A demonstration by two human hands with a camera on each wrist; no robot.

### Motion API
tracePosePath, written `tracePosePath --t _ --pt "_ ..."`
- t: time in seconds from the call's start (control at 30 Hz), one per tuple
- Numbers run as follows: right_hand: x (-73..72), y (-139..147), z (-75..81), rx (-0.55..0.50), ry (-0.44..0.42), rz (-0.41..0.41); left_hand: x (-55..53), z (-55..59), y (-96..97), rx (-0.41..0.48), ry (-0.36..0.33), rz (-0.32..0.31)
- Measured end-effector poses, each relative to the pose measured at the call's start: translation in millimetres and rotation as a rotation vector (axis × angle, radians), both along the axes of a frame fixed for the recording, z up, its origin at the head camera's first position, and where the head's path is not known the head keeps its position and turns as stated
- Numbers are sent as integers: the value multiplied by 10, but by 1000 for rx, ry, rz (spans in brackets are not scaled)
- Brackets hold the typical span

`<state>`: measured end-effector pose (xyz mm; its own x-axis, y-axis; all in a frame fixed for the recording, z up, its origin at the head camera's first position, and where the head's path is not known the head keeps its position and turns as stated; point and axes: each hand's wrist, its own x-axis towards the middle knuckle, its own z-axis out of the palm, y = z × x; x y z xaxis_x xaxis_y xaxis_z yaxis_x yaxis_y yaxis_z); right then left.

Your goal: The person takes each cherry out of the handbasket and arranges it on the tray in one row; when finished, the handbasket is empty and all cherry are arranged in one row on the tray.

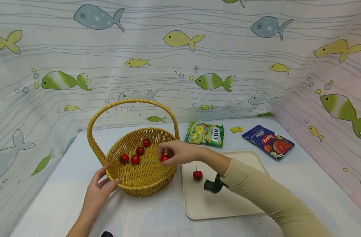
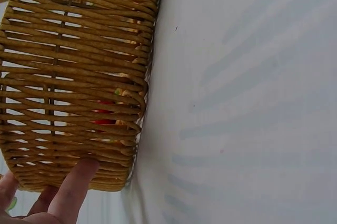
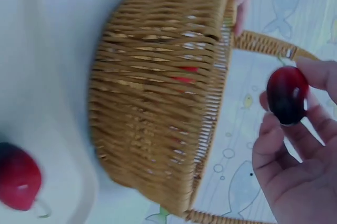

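Observation:
My right hand point(image 1: 180, 152) pinches a red cherry point(image 3: 287, 95) between thumb and fingertips, above the right side of the wicker basket point(image 1: 139, 188). The held cherry's stem points up past the thumb in the right wrist view. Inside the basket lie several red cherries, one of them a cherry point(image 1: 135, 159) near the middle. At the basket's left side my left hand point(image 1: 98, 189) rests with spread fingers against the rim and wall, close below the handle's foot. In the left wrist view, a straight finger point(image 2: 75, 192) presses on the woven wall.
Right of the basket lies a beige tray point(image 1: 198, 205) bearing one stemmed cherry point(image 1: 197, 175); the right forearm crosses above it. Behind are a green snack bag point(image 1: 205, 134), a small yellow packet point(image 1: 236, 129) and a blue sauce pouch point(image 1: 268, 142). The basket's tall handle point(image 1: 133, 101) arches up.

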<state>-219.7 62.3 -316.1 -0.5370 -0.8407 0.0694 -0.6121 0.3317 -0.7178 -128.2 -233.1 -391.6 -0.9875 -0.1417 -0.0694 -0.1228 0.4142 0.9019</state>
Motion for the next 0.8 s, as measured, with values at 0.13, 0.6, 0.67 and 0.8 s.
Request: tracePosePath --t 0.13,0.6,0.67,0.8 --pt "95 170 -64 -89 -33 29 -2 -5 2 8 18 4" --pt "288 783 -325 -65 -24 -58 15 -1 1 -1 3 5" --pt "301 871 -344 -68 -22 -83 10 -2 2 -5 4 6" --pt "299 1019 -388 -83 -3 -123 0 3 8 -11 7 7"
